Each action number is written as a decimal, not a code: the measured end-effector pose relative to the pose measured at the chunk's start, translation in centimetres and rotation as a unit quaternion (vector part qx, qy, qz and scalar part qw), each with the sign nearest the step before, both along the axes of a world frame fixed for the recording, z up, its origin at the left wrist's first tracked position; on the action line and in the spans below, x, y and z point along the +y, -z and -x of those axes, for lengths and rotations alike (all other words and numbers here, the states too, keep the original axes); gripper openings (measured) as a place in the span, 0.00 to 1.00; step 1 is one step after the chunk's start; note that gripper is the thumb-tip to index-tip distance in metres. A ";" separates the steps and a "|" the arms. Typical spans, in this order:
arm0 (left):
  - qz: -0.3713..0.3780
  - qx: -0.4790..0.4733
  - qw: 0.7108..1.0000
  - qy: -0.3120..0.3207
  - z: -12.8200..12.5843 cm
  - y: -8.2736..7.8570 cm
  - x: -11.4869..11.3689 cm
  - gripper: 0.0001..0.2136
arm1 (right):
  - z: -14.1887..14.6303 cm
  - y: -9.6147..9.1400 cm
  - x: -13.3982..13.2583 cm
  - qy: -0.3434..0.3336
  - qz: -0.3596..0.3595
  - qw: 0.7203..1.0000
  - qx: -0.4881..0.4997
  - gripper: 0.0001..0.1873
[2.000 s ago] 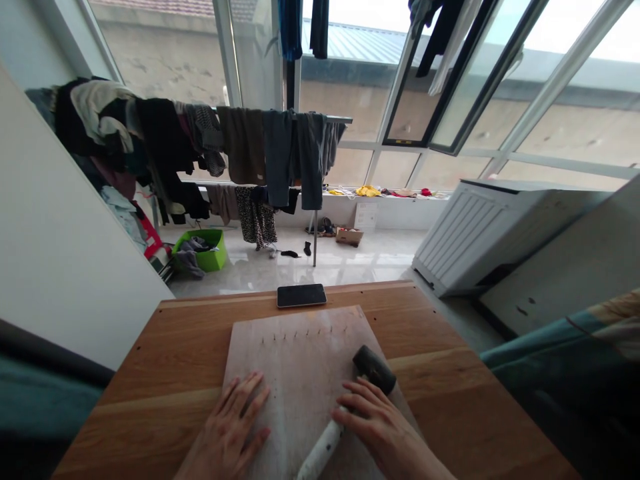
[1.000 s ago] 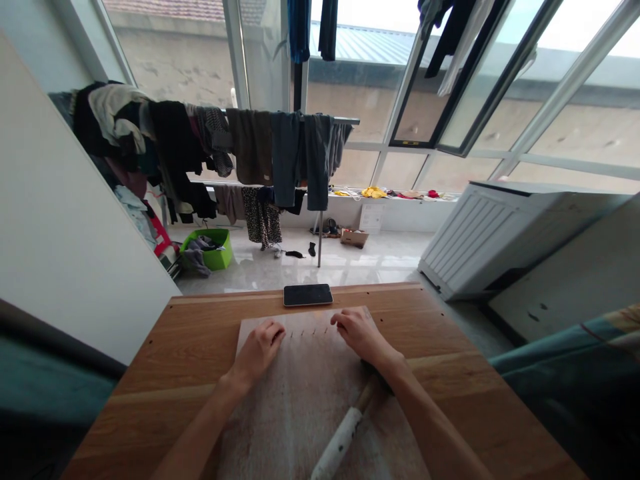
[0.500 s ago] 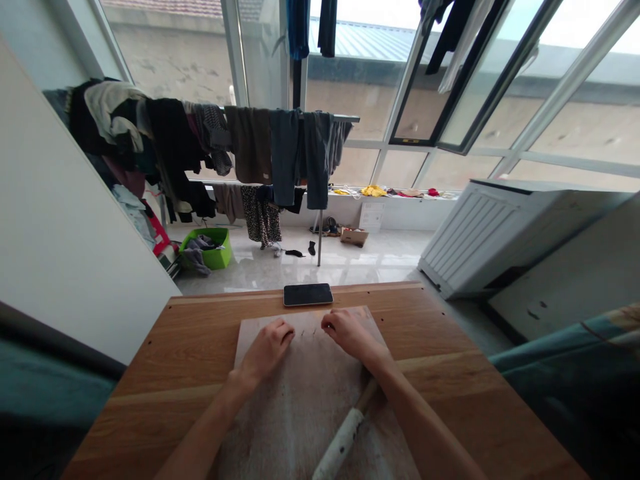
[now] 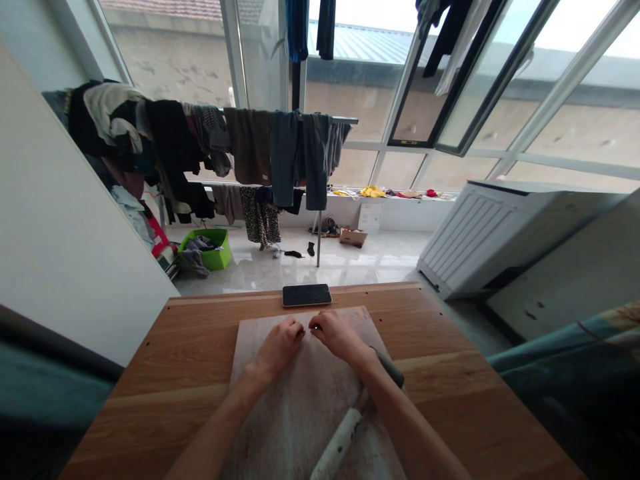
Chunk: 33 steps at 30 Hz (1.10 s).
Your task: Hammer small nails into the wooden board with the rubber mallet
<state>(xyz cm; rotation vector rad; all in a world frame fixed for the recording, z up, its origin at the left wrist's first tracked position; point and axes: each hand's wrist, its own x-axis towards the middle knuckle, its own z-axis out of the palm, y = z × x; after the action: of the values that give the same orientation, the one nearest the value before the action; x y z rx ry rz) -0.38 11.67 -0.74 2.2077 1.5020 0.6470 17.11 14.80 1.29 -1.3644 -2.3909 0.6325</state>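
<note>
A pale wooden board [image 4: 300, 407] lies on a wooden table [image 4: 165, 373]. My left hand [image 4: 280, 345] and my right hand [image 4: 336, 337] rest near the board's far edge, fingertips almost touching in a pinch over a row of small nails, now mostly hidden by the hands. What the fingers pinch is too small to name. A mallet [image 4: 350, 427] with a white handle and black head lies on the board under my right forearm.
A black phone [image 4: 307, 295] lies at the table's far edge. Beyond stand a clothes rack [image 4: 280, 157] full of garments, a green basket [image 4: 210, 248] on the floor, and a white cabinet [image 4: 480, 233] at right. A white panel [image 4: 60, 233] leans at left.
Both hands left the near part of the board and the mallet, reached to the nail row at the far edge, then drew together from the row's ends toward its middle.
</note>
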 end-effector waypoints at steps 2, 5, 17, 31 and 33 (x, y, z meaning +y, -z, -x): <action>-0.018 -0.028 0.999 -0.002 0.1 -0.1 -0.2 0.08 | -0.1 -0.1 -0.1 -0.005 0.000 1.000 0.017 0.09; -0.036 -0.086 0.996 -0.007 0.2 -0.7 -0.8 0.09 | -0.3 -0.6 -0.6 -0.002 -0.005 0.998 0.055 0.10; -0.010 -0.163 0.985 0.061 0.8 -2.0 -4.6 0.09 | -2.0 -2.1 -5.3 -0.022 0.072 0.965 0.250 0.09; -0.186 0.082 0.975 -0.084 10.9 3.3 -15.4 0.14 | -15.9 5.2 -15.6 0.367 -0.110 0.918 0.099 0.23; -0.209 0.076 0.968 -0.113 10.8 4.3 -16.4 0.14 | -16.0 6.8 -16.3 0.355 -0.108 0.925 0.086 0.23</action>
<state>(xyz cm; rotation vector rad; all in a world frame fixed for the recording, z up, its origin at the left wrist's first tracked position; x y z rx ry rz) -11.16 -4.70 -5.05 2.4576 1.8557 0.9624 33.11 -1.47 -5.51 -1.8195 -1.5923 0.2569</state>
